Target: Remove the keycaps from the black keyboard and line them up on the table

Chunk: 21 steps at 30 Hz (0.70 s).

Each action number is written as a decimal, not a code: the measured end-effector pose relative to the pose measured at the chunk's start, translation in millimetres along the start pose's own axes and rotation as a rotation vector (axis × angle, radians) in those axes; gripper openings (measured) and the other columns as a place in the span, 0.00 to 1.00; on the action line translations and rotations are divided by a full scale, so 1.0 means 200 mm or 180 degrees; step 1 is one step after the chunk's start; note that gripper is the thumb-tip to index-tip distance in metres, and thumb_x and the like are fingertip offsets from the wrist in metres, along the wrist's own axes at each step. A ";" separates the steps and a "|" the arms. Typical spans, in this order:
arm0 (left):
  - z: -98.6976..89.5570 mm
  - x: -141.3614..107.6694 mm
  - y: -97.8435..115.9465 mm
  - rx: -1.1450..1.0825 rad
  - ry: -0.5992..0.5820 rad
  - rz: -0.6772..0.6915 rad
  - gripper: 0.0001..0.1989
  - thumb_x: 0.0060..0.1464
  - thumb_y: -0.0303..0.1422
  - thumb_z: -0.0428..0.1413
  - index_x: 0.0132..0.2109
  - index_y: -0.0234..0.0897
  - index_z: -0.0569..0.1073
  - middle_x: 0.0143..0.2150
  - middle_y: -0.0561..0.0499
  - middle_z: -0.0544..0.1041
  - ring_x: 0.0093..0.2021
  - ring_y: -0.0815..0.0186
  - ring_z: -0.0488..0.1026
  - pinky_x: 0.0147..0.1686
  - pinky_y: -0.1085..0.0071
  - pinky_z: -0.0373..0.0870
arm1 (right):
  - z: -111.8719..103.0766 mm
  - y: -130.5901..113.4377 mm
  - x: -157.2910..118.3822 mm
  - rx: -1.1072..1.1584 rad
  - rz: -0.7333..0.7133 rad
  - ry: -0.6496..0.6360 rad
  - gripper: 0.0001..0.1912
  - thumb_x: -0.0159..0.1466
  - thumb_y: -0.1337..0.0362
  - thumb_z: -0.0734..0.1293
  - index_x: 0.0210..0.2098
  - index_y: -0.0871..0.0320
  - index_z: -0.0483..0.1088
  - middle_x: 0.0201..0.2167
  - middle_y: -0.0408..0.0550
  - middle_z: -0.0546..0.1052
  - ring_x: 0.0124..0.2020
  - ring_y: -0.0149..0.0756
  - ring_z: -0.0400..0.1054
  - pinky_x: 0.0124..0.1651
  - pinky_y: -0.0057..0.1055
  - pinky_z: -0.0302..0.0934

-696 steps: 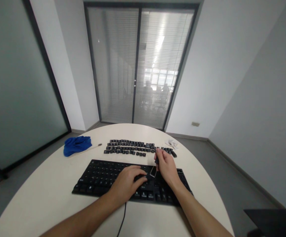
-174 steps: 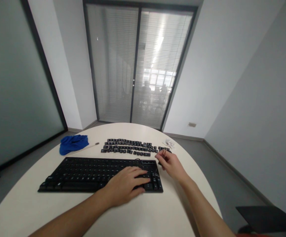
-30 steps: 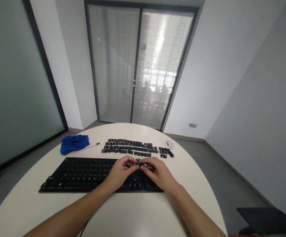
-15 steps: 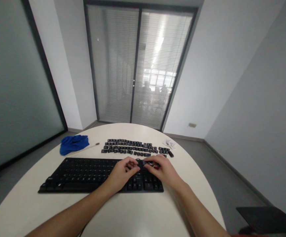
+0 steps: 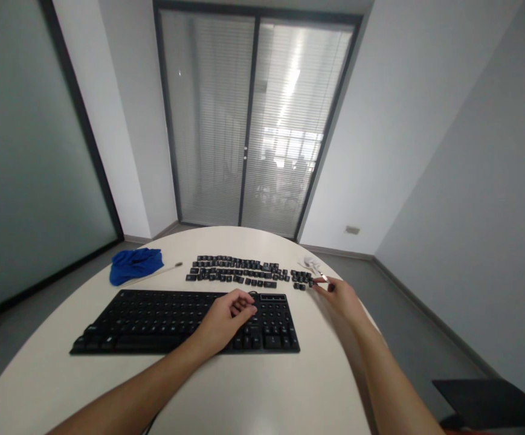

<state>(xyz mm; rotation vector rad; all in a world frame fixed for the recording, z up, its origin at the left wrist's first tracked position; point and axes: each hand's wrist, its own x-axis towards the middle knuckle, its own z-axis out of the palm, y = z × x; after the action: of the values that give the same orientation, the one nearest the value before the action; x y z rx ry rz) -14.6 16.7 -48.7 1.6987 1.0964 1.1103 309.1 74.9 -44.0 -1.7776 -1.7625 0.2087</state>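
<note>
My left hand (image 5: 228,317) rests on the right part of the black keyboard (image 5: 153,320), loosely curled, with a gap between thumb and fingers and nothing visible in it. To the right, beyond the keyboard's corner, my right hand (image 5: 340,297) pinches a black keycap (image 5: 310,283) at the end of the small right-hand group of loose keycaps (image 5: 299,277). A thin shiny tool (image 5: 324,277) sticks out from the same hand; its kind is unclear. Rows of loose black keycaps (image 5: 230,272) lie behind the keyboard.
A blue cloth (image 5: 136,266) lies at the back left of the round white table (image 5: 217,396), with a thin brush (image 5: 156,273) beside it. Crumpled white material (image 5: 310,263) is at the back right. A dark chair (image 5: 493,403) stands at the lower right.
My right hand has left the keyboard and moved right and slightly away, to the loose keycaps. The keyboard's upper right corner shows now. My left hand has stayed in place.
</note>
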 end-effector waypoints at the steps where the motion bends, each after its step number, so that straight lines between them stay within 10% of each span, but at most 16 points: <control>1: 0.00 0.00 0.00 0.0009 -0.0004 0.0001 0.08 0.54 0.36 0.57 0.39 0.36 0.73 0.33 0.52 0.74 0.34 0.65 0.70 0.36 0.70 0.66 | 0.01 0.00 0.00 -0.0019 0.0012 -0.0050 0.23 0.56 0.49 0.67 0.41 0.59 0.80 0.19 0.43 0.69 0.21 0.35 0.61 0.27 0.28 0.50; 21: 0.01 -0.05 0.05 0.0482 -0.0285 0.0256 0.05 0.57 0.34 0.57 0.39 0.38 0.74 0.35 0.53 0.76 0.37 0.65 0.72 0.40 0.69 0.67 | 0.08 0.02 0.00 -0.0228 0.0146 -0.0155 0.15 0.57 0.58 0.66 0.39 0.57 0.77 0.24 0.46 0.75 0.25 0.35 0.66 0.29 0.27 0.51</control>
<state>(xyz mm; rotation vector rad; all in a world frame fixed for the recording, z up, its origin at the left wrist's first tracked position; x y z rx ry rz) -13.4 4.4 -41.4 1.9072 1.0872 1.0116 303.7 80.2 -58.5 -1.8798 -1.7847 0.2119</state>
